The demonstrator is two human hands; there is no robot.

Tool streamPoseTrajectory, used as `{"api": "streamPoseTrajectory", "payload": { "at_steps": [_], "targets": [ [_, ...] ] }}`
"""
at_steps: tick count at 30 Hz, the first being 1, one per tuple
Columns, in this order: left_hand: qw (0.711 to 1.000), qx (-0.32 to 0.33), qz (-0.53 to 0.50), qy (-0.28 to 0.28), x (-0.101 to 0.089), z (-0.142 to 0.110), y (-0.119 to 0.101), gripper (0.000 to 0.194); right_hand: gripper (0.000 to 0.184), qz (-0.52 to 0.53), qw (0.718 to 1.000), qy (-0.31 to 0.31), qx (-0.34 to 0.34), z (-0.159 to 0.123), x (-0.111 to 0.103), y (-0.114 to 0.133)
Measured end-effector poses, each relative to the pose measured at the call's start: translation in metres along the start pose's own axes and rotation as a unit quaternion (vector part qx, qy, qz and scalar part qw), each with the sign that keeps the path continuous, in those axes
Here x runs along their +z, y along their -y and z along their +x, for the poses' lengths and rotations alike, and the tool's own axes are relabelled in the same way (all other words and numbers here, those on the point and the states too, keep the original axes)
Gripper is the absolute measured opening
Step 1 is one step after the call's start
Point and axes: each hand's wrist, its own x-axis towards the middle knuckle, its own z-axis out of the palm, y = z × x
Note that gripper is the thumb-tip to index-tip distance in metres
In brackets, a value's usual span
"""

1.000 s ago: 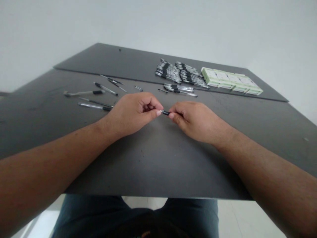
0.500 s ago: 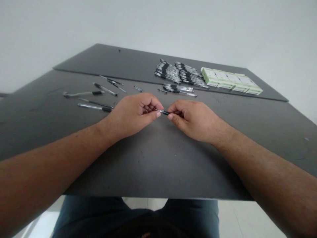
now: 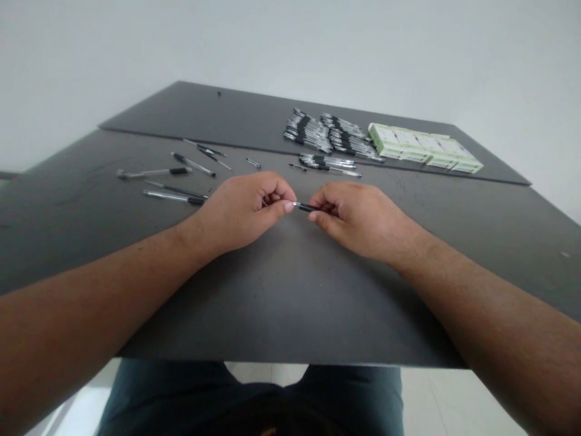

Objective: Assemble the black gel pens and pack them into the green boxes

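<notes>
1 slim, cylindrical black pen piece [image 3: 307, 207] with a silvery end: left hand [image 3: 245, 212] pinches that end, right hand [image 3: 361, 221] the other

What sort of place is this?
Probably an indoor worktable, perhaps a small assembly or packing spot; too little of the room shows to be sure. Pointers: the wide dark gray table, the piles of black-grip pens, and the green-and-white boxes beside them.
</notes>
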Motion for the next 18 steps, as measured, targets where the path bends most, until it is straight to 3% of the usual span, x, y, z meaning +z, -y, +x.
{"api": "streamPoseTrajectory", "payload": {
  "at_steps": [4, 12, 18],
  "targets": [
    [1.000, 0.009, 0.001, -0.001, -0.0001, -0.0008, -0.0022, 0.014, 0.025, -0.011, 0.999, 0.029, -0.011, 0.0005, -0.0007, 0.0006],
    [0.999, 0.030, -0.012, -0.003, 0.0025, -0.0026, -0.0003, 0.017, 0.024, -0.002, 1.000, 0.002, -0.017, -0.0013, 0.0011, -0.0012],
    [0.999, 0.029, 0.016, 0.005, 0.0013, -0.0017, -0.0009, 0.015, 0.027, -0.002, 1.000, 0.016, -0.018, -0.0011, 0.0005, -0.0012]
  ]
}}
